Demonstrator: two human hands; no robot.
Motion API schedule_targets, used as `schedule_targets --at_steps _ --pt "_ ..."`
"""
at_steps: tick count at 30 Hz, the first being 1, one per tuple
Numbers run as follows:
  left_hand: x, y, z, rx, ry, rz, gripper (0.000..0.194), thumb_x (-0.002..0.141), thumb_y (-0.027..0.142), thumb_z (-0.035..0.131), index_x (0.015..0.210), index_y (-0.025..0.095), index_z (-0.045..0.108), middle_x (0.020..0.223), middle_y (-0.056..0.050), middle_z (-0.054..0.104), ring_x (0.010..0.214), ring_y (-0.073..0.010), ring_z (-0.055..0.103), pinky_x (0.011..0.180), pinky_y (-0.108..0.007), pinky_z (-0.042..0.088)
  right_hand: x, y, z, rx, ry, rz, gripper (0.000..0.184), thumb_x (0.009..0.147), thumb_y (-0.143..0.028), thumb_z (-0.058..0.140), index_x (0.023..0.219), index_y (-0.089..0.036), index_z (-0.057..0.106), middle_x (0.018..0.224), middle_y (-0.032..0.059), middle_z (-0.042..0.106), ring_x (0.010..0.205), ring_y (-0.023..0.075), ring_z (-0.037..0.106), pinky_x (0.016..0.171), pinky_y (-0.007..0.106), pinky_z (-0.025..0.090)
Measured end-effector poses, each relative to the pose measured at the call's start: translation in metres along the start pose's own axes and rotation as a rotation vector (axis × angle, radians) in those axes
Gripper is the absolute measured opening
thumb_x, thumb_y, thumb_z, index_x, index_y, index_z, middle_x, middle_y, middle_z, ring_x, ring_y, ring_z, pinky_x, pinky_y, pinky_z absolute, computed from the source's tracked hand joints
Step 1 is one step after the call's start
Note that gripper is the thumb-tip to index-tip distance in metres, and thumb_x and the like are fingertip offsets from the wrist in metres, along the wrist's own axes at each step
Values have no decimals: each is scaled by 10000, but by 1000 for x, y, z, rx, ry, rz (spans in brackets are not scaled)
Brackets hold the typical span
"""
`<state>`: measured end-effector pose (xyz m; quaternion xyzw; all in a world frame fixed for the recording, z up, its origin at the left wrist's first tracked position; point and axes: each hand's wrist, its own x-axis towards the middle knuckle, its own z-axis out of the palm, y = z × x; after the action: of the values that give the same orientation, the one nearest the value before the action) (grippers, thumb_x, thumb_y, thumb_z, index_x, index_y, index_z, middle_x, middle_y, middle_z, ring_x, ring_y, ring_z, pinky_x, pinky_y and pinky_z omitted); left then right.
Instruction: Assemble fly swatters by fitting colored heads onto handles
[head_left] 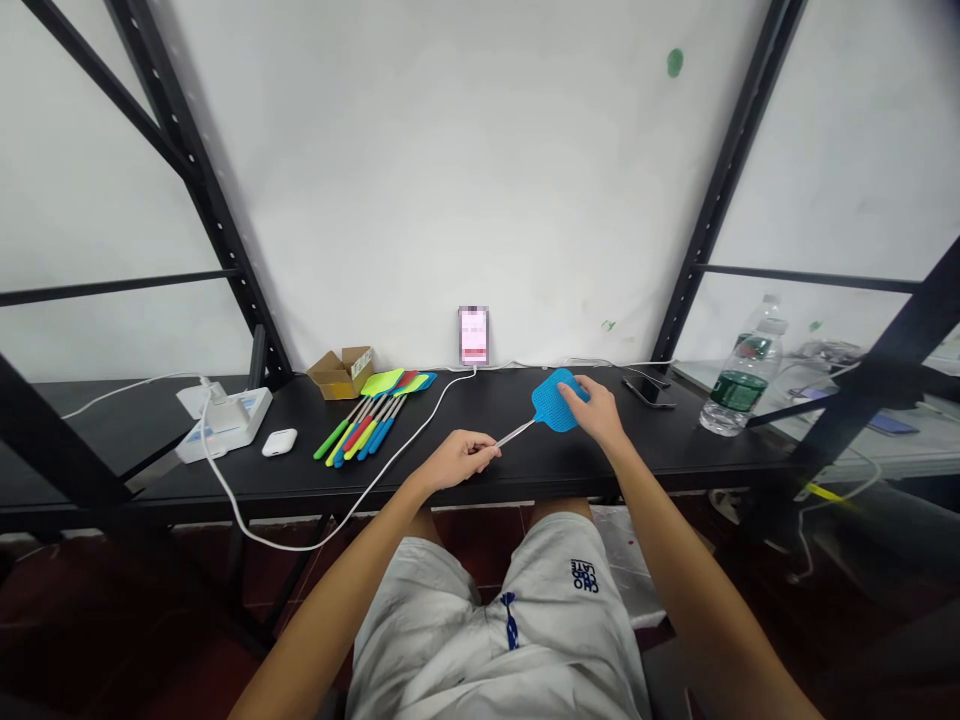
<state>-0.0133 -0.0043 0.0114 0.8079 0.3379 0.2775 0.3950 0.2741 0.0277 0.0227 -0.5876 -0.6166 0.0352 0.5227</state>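
Swatter (552,403) was held by the left hand (457,459) and right hand (598,409), so its rod (516,432) could be bent by uneven pulling.

2 hands (459,459) on a blue fly swatter (553,404), more swatters (371,413) on black table (637,440), phone (473,335) upright by wall (450,150)

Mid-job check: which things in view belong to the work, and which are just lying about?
In the work:
- blue swatter, held by left grip and right grip
- pile of swatters, probably

Lying about, apparently:
- cardboard box (use unclear)
- white case
- power strip
- upright phone
- dark phone
- plastic bottles
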Motion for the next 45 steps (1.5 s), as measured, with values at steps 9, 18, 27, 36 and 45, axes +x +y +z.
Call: schedule_targets --at_steps 9,18,27,36,45 --pt "3 -1 2 -78 97 8 334 879 446 490 872 138 618 555 60 463 419 -57 399 422 -187 280 -1 -7 15 630 124 341 386 724 -557 667 799 -194 558 651 22 624 523 151 565 486 264 419" --pt "2 2 2 -85 109 30 297 882 421 484 849 145 589 545 64 469 419 -55 397 434 -187 291 -26 -30 46 869 -511 349 447 766 -594 640 672 -172 527 556 2 564 455 120 542 441 232 368" --pt "2 -2 2 -47 52 26 281 886 410 466 834 159 582 563 58 474 451 -61 410 442 -179 306 -37 -38 66 968 -436 312 404 804 -470 623 579 -192 433 455 -59 394 374 62 369 389 209 228" --pt "2 0 2 -12 55 28 256 888 365 452 787 158 563 559 53 462 475 -61 407 470 -178 297 -37 -41 66 955 -389 342 391 770 -354 629 561 -215 329 441 -101 265 358 24 192 374 199 106" --pt "1 2 2 31 61 14 279 879 389 461 749 158 549 567 41 472 504 -72 414 487 -187 303 -26 -29 58 957 -351 381 412 751 -356 657 570 -223 312 436 -105 260 351 21 187 350 187 115"
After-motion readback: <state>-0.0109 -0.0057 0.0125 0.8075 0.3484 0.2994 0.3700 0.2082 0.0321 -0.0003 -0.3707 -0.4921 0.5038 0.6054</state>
